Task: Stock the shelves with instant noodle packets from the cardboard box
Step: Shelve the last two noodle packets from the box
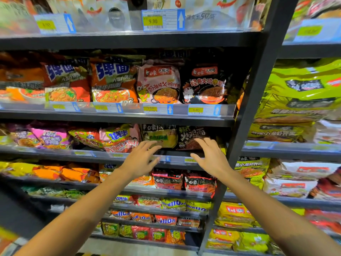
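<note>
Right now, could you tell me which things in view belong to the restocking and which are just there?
In hand: left hand; right hand; black noodle packet; yellow-green packet.
Just there: pink packet; price tag; green multipacks.

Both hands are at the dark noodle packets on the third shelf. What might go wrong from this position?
1. The right hand lies with spread fingers on the black packet, which leans forward; a push may tip it over the shelf lip.
2. The left hand is beside the olive packet, which stands tight against its neighbours; nudging it may disturb the pink packet.
</note>
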`<state>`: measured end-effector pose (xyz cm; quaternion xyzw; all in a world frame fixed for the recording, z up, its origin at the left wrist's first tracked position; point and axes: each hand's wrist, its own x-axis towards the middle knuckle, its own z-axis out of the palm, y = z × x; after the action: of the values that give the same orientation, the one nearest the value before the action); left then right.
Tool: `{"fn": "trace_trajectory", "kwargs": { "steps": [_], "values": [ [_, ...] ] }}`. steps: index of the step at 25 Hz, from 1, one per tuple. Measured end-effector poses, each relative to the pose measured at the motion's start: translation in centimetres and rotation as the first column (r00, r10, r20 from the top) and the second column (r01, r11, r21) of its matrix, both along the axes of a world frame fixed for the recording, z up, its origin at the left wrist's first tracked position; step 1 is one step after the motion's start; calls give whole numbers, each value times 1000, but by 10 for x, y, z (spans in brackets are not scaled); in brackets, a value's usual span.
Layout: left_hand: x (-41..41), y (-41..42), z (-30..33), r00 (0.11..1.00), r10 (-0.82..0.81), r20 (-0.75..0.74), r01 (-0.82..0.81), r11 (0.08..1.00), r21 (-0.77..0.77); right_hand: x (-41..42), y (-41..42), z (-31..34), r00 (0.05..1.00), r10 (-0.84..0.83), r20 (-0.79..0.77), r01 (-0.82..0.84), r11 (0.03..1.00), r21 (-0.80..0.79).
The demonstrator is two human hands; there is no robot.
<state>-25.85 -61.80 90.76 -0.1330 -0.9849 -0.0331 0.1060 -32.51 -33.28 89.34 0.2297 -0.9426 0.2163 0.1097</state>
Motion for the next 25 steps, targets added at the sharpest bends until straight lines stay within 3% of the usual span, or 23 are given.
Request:
{"fn": "trace_trajectory", "kwargs": {
  "steps": [4,13,19,25],
  "values": [
    [39,6,1,996,52,65,-52,999,-12,27,9,-6,992,119,33,-118,992,-44],
    [138,10,-20,987,23,159,-20,999,-25,158,20,-33,971,136,195,-136,991,-12],
    [221,2,-67,971,-60,233,59,998,11,267,31,-74,965,26,260,-39,998,43],
    [289,36,-101,905,-188,381,196,980,19,384,81,-109,896,-135,423,145,989,8]
  ]
}}
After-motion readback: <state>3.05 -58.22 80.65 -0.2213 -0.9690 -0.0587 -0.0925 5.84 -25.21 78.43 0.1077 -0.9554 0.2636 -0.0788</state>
